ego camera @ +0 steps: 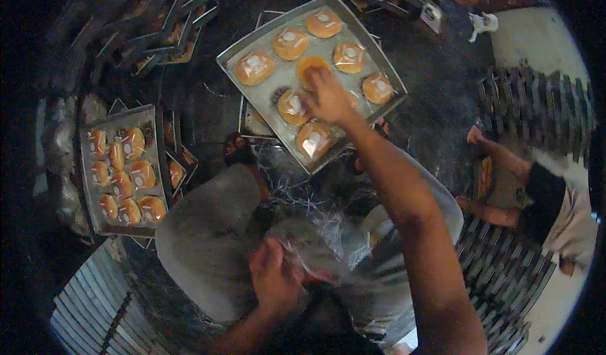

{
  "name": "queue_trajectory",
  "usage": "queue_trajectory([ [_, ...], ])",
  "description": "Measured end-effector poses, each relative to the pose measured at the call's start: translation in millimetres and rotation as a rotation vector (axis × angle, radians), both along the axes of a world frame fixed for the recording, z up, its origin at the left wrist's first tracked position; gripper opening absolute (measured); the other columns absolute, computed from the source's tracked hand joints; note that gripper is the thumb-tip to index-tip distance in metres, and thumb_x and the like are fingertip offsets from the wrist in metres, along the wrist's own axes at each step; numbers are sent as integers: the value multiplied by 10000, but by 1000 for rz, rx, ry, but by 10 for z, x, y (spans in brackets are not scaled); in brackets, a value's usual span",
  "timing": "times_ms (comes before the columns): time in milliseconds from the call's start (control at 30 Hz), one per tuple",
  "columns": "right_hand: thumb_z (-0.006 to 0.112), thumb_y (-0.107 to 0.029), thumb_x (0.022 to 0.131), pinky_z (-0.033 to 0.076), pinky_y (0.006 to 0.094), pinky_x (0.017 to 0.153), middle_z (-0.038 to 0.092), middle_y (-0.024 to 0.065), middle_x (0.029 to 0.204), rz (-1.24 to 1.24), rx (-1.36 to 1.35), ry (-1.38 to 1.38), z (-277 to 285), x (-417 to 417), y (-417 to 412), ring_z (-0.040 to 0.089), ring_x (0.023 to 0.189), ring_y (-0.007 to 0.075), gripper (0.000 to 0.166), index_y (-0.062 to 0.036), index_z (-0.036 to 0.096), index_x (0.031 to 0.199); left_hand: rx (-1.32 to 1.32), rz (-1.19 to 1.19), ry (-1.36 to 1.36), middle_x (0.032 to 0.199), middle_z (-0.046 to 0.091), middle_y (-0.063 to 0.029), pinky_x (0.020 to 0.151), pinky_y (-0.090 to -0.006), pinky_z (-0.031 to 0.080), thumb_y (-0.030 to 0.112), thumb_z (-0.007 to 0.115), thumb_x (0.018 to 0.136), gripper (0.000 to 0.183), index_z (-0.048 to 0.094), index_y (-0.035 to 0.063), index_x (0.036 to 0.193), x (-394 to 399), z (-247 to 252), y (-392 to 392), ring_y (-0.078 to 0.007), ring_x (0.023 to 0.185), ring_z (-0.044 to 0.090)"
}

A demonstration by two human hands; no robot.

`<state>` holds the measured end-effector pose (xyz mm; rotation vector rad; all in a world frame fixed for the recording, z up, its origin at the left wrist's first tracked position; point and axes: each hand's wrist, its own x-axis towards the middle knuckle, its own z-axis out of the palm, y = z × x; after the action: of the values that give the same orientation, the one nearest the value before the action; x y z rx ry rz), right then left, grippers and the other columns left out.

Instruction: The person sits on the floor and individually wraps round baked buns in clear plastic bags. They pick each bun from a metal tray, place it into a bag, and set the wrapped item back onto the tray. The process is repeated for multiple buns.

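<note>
A square metal tray lies at a slant before me, with several round buns on it in clear wrapping with white labels. My right hand reaches over this tray. Its fingertips are on a golden bun near the middle, which shows no label. The thumb is close to a wrapped bun; blur hides whether the fingers grip anything. Low over my lap, my left hand is curled, with clear plastic film at its fingers. Part of another bun is hidden behind my right wrist.
To the left, a second metal tray holds several wrapped buns and rests on other trays. More stacked trays stand at upper left. Loose plastic lies between my knees. Another person's arm and dark stacked trays are at right.
</note>
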<state>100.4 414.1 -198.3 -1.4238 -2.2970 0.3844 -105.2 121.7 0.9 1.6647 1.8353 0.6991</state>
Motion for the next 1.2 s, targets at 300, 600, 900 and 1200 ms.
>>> queue_trajectory([
  [300, 865, -485, 631, 502, 410, 950, 624, 190, 1197, -167, -224, -231, 81, -54, 686, 626, 1084, 340, 770, 0, 607, 1171, -468, 318, -271, 958, 602, -72, 776, -391, 485, 412, 574, 984, 363, 585, 65, 1091, 60, -327, -594, -218, 876, 589],
  [600, 752, -95, 859, 541, 324, 875, 628, 140, 1216, -340, -470, 1044, 802, -312, -627, 647, 1047, 212, 511, 10, 478, 1277, -299, 768, -600, 939, 569, -131, 736, -423, 461, 98, 677, 850, 177, 549, 10, 935, -75, -119, -41, -292, 835, 545],
  [900, 719, -86, 861, 493, 365, 952, 571, 169, 1296, -480, -569, 926, 148, -1048, -1556, 592, 1133, 271, 561, 20, 438, 1335, -92, 600, -991, 714, 525, 69, 474, -209, 349, 303, 527, 1039, 238, 593, 88, 961, -375, 546, 162, -23, 547, 434],
  [1200, 731, -118, 751, 376, 476, 1085, 457, 254, 1410, -85, 1, 266, 296, -1023, -647, 424, 1323, 435, 750, -15, 396, 1414, 29, 552, -620, 760, 583, 41, 489, -220, 399, 302, 524, 1045, 252, 621, 73, 1007, -597, 245, 393, -37, 593, 503],
])
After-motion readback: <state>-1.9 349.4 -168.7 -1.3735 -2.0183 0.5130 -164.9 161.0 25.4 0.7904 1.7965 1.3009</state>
